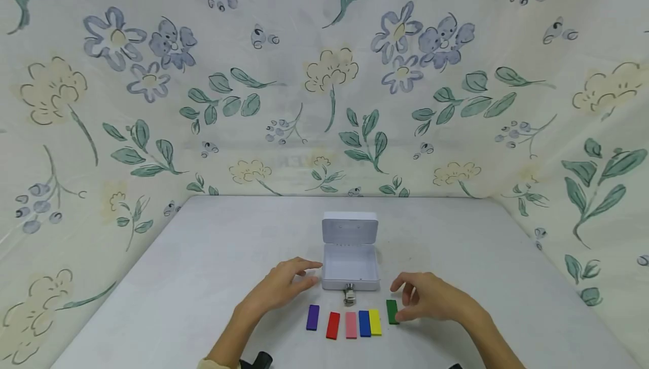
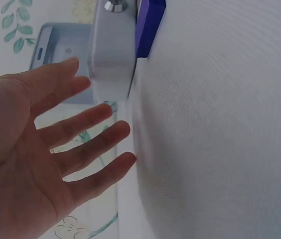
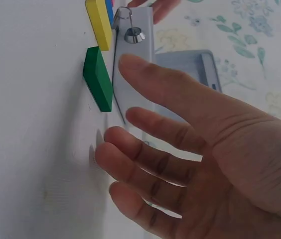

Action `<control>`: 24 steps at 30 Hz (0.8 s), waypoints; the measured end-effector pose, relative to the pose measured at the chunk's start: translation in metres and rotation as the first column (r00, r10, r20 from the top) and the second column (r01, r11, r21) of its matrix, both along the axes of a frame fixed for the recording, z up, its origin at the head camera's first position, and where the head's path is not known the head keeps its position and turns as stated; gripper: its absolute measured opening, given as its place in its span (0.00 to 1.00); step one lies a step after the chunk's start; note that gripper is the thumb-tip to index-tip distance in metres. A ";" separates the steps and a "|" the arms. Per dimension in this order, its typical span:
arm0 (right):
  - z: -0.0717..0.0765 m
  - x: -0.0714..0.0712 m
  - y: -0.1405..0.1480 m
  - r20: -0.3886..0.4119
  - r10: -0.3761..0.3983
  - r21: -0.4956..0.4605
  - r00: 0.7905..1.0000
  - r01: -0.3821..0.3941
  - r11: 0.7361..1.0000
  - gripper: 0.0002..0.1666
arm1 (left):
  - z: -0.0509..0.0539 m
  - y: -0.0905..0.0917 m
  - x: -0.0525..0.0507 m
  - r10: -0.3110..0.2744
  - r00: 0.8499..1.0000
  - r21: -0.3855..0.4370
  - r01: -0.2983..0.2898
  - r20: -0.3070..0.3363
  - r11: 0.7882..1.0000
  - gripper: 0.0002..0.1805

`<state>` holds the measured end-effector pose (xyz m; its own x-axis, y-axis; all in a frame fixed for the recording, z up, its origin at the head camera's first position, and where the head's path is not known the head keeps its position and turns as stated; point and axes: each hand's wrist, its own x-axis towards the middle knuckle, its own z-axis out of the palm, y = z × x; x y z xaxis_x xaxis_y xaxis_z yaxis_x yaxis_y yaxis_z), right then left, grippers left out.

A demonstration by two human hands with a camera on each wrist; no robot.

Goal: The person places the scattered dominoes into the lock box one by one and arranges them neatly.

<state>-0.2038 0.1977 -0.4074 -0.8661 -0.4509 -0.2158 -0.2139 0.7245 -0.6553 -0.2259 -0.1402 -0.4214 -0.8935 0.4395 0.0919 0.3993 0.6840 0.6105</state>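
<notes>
Left hand (image 1: pixel 281 286): its fingers are standing spread, pinching nothing; the index tip is hovering beside a pale, metal-looking hinged box (image 1: pixel 362 285); whether it is touching, I cannot tell
Right hand (image 1: pixel 431 296): its fingers are bending loosely, thumb and index tip apart, pinching nothing
Green rectangular block (image 1: pixel 392 311): is lying just beside the right thumb tip, on the white tabletop (image 1: pixel 243 222)
Block row: a purple rectangular block (image 1: pixel 312 317), a red one (image 1: pixel 332 325), a pink one (image 1: pixel 351 325), a blue one (image 1: pixel 364 324) and a yellow one (image 1: pixel 374 323) are lying between the two thumbs, nearer the wearer
Lid and blocks: the raised pale lid (image 1: pixel 350 231) is standing beyond the fingertips; six blocks are lying outside, none showing inside; the block handling is seemingly just starting
Edges: box walls are rising near both hands' fingertips; a silver metal lock (image 1: pixel 350 296) is jutting between the thumbs
Room: bare tabletop is stretching outward from both hands; between yellow and green, left of the right thumb, the gap is running narrow
</notes>
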 end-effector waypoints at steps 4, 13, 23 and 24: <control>-0.001 0.001 0.001 0.033 0.016 -0.014 0.999 -0.016 1.000 0.28 | -0.001 0.001 0.000 -0.011 1.000 -0.005 0.011 0.011 1.000 0.22; -0.004 0.001 0.002 0.041 0.046 -0.016 0.998 -0.045 0.999 0.27 | -0.006 0.001 -0.003 -0.087 0.996 -0.018 0.087 -0.009 0.996 0.19; -0.005 0.000 0.003 0.038 0.052 -0.022 0.998 -0.051 0.998 0.25 | -0.009 0.002 -0.008 -0.054 0.997 0.004 0.054 -0.048 0.999 0.17; -0.005 0.000 0.003 0.040 0.051 -0.023 0.998 -0.050 0.998 0.25 | -0.008 0.002 -0.008 -0.052 0.997 0.010 0.053 -0.048 0.999 0.16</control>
